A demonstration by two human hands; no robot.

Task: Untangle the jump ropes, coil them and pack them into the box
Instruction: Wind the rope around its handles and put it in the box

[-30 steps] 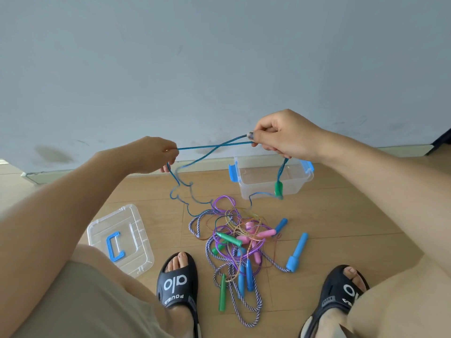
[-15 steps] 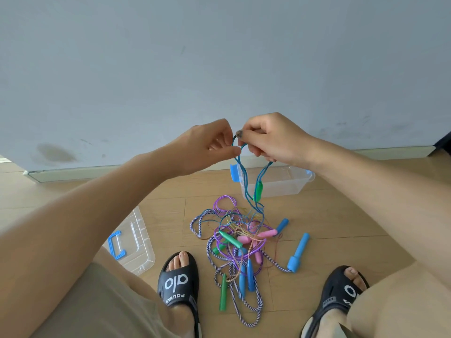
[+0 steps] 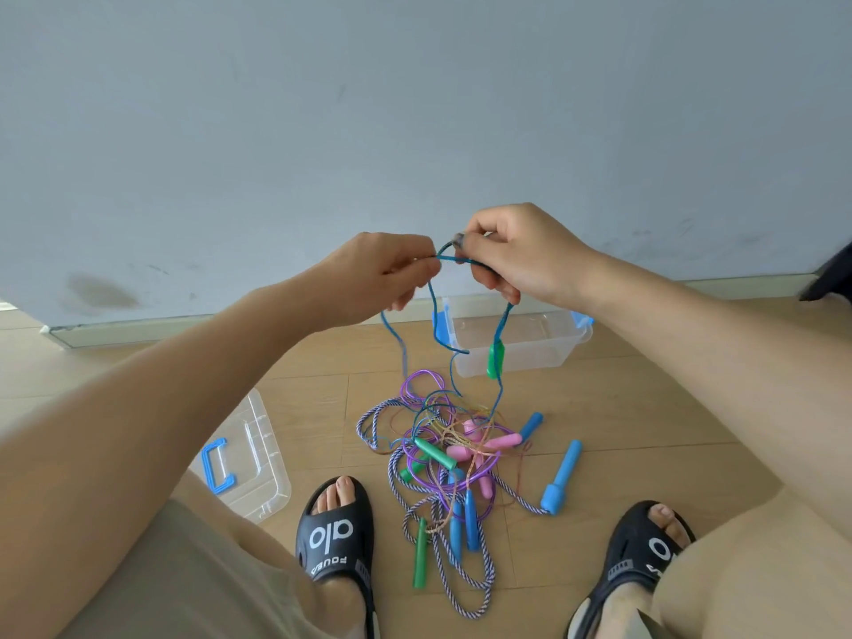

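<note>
**Blue rope held up between two hands above the tangle**

Both hands are raised in front of a pale wall, close together but not touching. The left hand has its fingers curled and pinches a strand of the blue rope; the right hand grips several gathered loops of the same rope in its closed fingers. A short length of rope runs between the two hands. From them the rope hangs in loose loops, and a green handle dangles on the strand below the right hand, in front of the box. Lower down the rope runs into the pile on the floor.

The box is clear plastic with blue latches at its ends and stands open on the wooden floor near the wall. Its lid, clear with a blue handle, lies on the floor to the left, partly hidden by the left arm.

Between the box and the person's feet lies the tangle of ropes: purple, thin orange and blue-and-white braided cords, knotted together with pink, green and blue handles. One bigger blue handle lies at the right edge of the pile, joined to the braided cord. Both feet wear black sandals, one either side of the pile.
</note>
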